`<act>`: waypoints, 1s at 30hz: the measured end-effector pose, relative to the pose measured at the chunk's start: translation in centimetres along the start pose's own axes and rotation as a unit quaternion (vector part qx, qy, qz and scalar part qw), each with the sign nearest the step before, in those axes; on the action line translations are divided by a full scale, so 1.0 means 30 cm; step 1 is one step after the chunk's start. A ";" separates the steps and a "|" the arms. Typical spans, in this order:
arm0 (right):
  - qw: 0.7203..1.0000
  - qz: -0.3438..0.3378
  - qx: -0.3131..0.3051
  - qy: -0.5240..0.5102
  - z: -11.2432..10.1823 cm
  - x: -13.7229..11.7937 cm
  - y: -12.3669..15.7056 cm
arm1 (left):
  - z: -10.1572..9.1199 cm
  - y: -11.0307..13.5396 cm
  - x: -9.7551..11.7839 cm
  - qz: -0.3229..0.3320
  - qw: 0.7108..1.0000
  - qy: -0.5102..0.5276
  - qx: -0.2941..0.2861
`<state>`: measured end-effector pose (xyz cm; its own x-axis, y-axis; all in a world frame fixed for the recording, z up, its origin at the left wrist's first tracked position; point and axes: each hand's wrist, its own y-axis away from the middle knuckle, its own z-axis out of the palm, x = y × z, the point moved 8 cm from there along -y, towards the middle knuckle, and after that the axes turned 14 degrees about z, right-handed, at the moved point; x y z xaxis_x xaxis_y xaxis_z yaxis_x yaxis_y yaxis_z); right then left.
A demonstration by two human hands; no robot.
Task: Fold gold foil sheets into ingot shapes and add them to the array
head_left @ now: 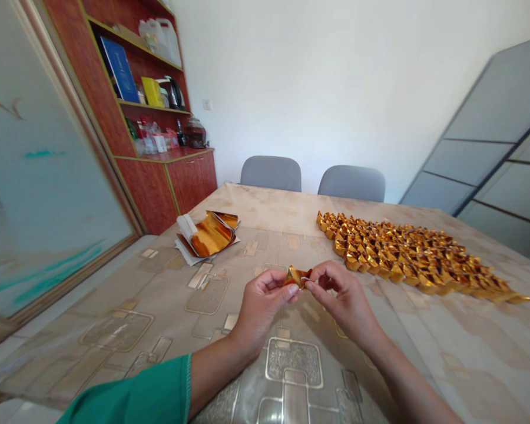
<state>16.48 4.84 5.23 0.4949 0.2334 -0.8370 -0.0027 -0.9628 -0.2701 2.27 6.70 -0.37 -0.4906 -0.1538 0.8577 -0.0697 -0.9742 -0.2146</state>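
Between my two hands, a little above the table, is a small piece of folded gold foil paper (297, 274). My left hand (265, 297) pinches its left end between thumb and fingers. At its right end, the thumb and forefinger of my right hand (342, 294) grip the edge. Part of the piece is hidden behind my fingertips. A stack of gold foil sheets (214, 234), curled and showing some white backing, lies to the left beyond my left hand. Many folded gold foil pieces (406, 250) stand in close rows on the right.
The table (168, 306) has a patterned, shiny cover. Two grey chairs (270, 172) stand at its far side against the white wall. A red-brown cabinet (192, 182) with shelves of bottles, a kettle and boxes is at the back left. Glass panels (481, 112) lean in view at right.
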 end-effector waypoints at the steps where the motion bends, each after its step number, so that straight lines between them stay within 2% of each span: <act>1: 1.000 0.002 0.003 -0.001 -0.002 0.003 -0.002 | 0.002 0.000 -0.001 0.000 1.000 -0.004 -0.008; 5: 1.000 0.016 0.003 -0.019 -0.012 0.009 -0.007 | 0.009 0.002 -0.004 -0.004 0.999 -0.020 -0.037; 9: 1.000 0.015 -0.016 -0.022 -0.007 -0.006 -0.005 | -0.004 0.001 -0.004 0.003 0.998 -0.056 -0.026; 14: 0.999 0.028 -0.022 -0.023 0.005 -0.008 -0.003 | 0.005 -0.001 -0.004 0.003 0.999 -0.044 -0.029; 20: 0.989 0.075 -0.025 -0.125 0.000 0.047 -0.017 | 0.004 0.003 0.012 0.005 0.999 -0.039 -0.007; 23: 0.987 0.065 -0.033 -0.147 -0.001 0.046 -0.019 | 0.008 0.002 0.019 0.012 0.999 -0.038 -0.011; 30: 0.991 0.034 -0.062 -0.118 0.005 0.008 -0.005 | 0.007 -0.008 0.043 0.039 0.998 -0.052 -0.010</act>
<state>16.46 5.07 5.01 0.2811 0.1779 -0.9430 0.0842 -0.9834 -0.1604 1.83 6.69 0.88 -0.4030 -0.2472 0.8812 -0.0531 -0.9549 -0.2921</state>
